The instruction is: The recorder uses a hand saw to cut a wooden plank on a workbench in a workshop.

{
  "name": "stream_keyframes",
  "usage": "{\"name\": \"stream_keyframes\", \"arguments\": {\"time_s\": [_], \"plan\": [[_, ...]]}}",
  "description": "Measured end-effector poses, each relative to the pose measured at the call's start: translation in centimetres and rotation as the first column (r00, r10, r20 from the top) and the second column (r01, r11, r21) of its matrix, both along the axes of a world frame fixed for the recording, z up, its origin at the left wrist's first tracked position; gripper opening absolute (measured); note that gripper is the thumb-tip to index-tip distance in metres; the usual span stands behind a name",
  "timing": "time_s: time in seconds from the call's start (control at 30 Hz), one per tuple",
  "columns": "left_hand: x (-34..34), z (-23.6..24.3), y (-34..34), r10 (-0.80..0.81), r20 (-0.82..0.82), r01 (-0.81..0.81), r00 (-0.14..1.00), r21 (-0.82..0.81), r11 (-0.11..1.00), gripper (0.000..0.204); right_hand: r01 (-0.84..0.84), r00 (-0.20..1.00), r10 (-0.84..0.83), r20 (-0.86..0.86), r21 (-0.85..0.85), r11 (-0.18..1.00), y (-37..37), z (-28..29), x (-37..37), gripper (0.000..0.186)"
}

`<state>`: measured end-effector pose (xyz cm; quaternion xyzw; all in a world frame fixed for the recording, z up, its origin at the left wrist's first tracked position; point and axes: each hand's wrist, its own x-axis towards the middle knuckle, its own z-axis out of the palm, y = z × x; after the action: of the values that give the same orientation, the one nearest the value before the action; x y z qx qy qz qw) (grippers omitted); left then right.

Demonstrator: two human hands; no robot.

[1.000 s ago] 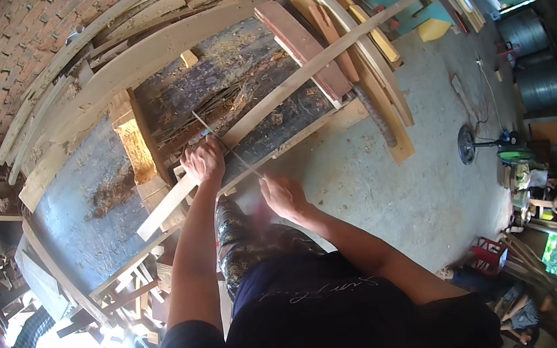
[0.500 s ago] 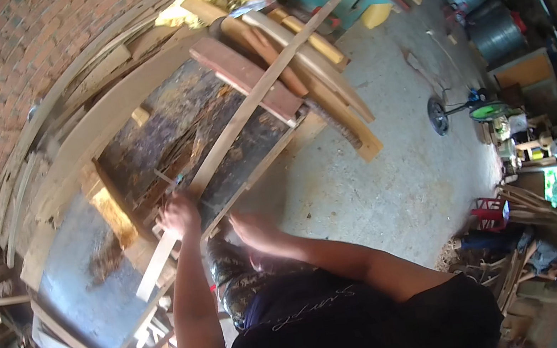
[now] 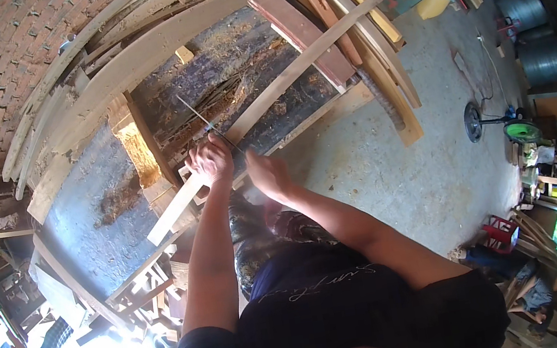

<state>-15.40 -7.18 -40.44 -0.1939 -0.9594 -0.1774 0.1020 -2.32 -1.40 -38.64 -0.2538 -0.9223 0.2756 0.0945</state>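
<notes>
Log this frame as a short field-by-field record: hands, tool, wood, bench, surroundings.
Left hand: fingers gripping the long wooden strip
Right hand: closed on the near end of the thin saw-like tool
Tool position: crosses the strip, beside the left hand
Strip: also crosses the reddish-brown board
Bench: worn, dark workbench
Surroundings: brick wall, green-headed fan

Daylight is flooding the lower left, burning out to white. A bluish sheen is lying across the tabletop's left; the wood strip [image 3: 173, 220] is catching brightness at its left end, while the shirt [image 3: 374, 286] is sinking near-black. Fisheye is bowing the brick wall [image 3: 19, 76], detail is softening rimward, vignetting is blackening corners.
</notes>
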Motion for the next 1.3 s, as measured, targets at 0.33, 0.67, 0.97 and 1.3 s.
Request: {"name": "stream_keyframes", "arguments": {"time_s": [0.33, 0.67, 0.97, 1.3], "plan": [[0.0, 0.7, -0.1, 0.008, 0.099, -0.001, 0.995, -0.071, 0.998, 0.045, -0.008, 0.99, 0.0, 0.139, 0.057, 0.998, -0.7, 0.2, 4.2, 0.005], [0.1, 0.7, -0.7, 0.001, 0.02, 0.0, 1.0, -0.045, 0.999, 0.041, -0.117, 0.989, 0.107, 0.102, 0.105, 0.988, -0.7, -0.2, 5.2, 0.008], [0.1, 0.5, -0.4, 0.022, 0.029, -0.023, 0.999, 0.026, 0.999, 0.04, -0.035, 0.996, 0.033, 0.08, 0.028, 0.999, -0.4, 0.1, 2.6, 0.012], [0.3, 0.8, 0.0, 0.028, 0.033, -0.028, 0.999, 0.007, 1.0, 0.042, -0.009, 0.998, 0.009, 0.064, 0.008, 1.0, 0.1, 0.4, -1.5, 0.011]]}}
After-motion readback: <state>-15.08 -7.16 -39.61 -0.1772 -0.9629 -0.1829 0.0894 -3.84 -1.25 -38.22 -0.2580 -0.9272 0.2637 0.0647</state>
